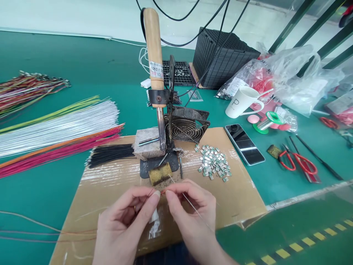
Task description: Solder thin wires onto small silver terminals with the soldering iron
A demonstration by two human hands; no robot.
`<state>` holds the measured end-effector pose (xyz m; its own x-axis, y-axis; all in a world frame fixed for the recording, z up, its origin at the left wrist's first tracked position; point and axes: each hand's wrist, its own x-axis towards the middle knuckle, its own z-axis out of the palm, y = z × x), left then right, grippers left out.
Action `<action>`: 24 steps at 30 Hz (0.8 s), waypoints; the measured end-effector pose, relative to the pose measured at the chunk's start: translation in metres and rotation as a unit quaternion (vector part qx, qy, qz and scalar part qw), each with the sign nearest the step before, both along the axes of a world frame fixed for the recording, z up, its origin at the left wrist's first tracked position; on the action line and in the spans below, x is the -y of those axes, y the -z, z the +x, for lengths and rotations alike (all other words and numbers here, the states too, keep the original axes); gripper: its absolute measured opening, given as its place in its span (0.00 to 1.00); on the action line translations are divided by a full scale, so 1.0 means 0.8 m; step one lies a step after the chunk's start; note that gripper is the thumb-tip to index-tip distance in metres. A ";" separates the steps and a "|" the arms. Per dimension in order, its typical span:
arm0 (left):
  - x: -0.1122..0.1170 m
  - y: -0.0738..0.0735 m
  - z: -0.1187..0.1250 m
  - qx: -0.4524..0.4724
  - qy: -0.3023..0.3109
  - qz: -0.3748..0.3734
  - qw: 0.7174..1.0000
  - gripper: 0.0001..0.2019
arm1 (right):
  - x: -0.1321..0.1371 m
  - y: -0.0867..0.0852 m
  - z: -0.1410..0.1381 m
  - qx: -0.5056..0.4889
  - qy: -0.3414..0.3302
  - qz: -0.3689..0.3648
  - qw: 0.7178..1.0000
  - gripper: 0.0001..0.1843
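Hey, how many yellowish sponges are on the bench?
2: one sponge in front of the soldering iron, the other sponge just right of the phone. Others may be hidden.

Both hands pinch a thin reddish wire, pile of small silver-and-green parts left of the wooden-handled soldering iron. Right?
Wrong side: in the head view, the pile of small silver-and-green parts lies right of the wooden-handled soldering iron. Left hand and right hand do pinch the thin reddish wire.
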<state>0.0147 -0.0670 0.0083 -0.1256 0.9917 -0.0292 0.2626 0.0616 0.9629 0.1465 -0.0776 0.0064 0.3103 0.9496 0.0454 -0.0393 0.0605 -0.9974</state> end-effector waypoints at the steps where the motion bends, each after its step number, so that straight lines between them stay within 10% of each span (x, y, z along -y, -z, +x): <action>1: 0.000 0.001 -0.001 0.023 0.006 -0.013 1.000 0.09 | 0.000 0.000 0.000 0.002 0.000 0.001 1.000 0.07; 14: 0.004 0.005 -0.004 0.103 0.012 -0.094 0.990 0.11 | 0.004 0.006 0.004 0.063 -0.007 0.056 0.996 0.07; 24: 0.001 0.000 -0.004 0.146 0.001 -0.124 0.981 0.13 | 0.014 0.022 0.014 0.234 -0.009 0.222 0.946 0.27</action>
